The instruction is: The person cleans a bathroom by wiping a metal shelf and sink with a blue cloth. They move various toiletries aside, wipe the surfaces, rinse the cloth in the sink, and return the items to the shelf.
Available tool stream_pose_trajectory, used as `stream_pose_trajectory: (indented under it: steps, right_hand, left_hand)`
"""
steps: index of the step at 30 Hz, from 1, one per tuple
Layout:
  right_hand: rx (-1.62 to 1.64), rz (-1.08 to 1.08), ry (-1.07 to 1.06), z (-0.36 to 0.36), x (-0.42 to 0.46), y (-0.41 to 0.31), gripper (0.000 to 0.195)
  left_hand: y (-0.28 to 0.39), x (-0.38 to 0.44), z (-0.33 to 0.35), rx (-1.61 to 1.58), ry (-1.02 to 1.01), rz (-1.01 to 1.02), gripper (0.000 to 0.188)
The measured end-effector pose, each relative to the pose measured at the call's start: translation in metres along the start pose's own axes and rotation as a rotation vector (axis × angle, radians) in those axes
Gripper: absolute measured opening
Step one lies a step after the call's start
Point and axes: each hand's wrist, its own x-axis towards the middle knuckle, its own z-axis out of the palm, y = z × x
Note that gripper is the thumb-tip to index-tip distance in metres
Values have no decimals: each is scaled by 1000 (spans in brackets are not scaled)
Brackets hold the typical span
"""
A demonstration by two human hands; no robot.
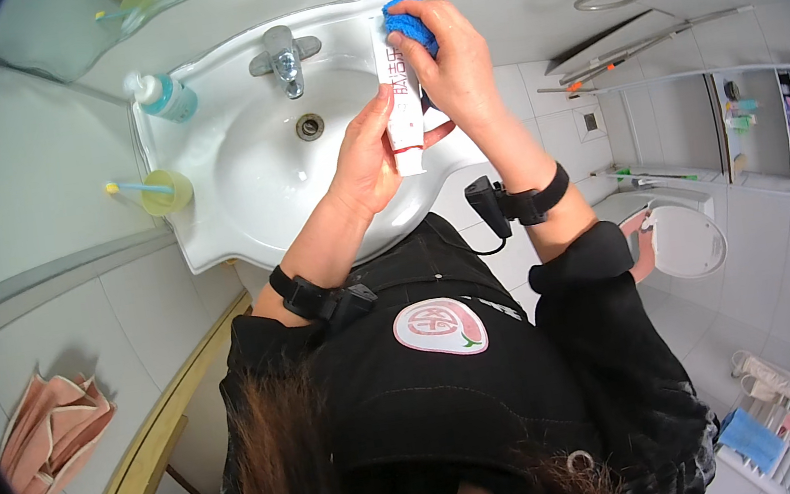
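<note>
A white squeeze tube (402, 106) with red writing is held upright in the picture over the right side of the white washbasin (257, 183). My left hand (367, 156) grips the tube's lower half, with the thumb on its front and fingers behind it. My right hand (447, 50) pinches a blue cloth (411, 25) against the tube's upper end. The cloth is bunched, and part of it is hidden by my fingers. The chrome tap (286, 61) stands at the basin's back, left of both hands, above the drain (310, 127).
A pump bottle of blue-green liquid (171, 99) and a yellow-green cup (169, 191) with a toothbrush (138, 188) stand on the basin's left rim. A pink towel (55, 439) hangs at lower left. The toilet (686, 240) and a shelf unit (761, 127) are at right.
</note>
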Motion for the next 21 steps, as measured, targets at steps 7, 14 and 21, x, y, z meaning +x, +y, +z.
stream_pose_trajectory:
  steps: [7, 14, 21]
  right_hand:
    - [-80, -1, 28, -26, -42, 17, 25]
    - [819, 641, -123, -73, -100, -12, 30]
    - [568, 360, -4, -115, -143, 10, 39]
  left_hand:
    - [-6, -9, -15, 331, -63, -96, 40]
    - [-31, 10, 21, 119, 74, -43, 51]
    - [-102, 32, 81, 171, 87, -70, 59]
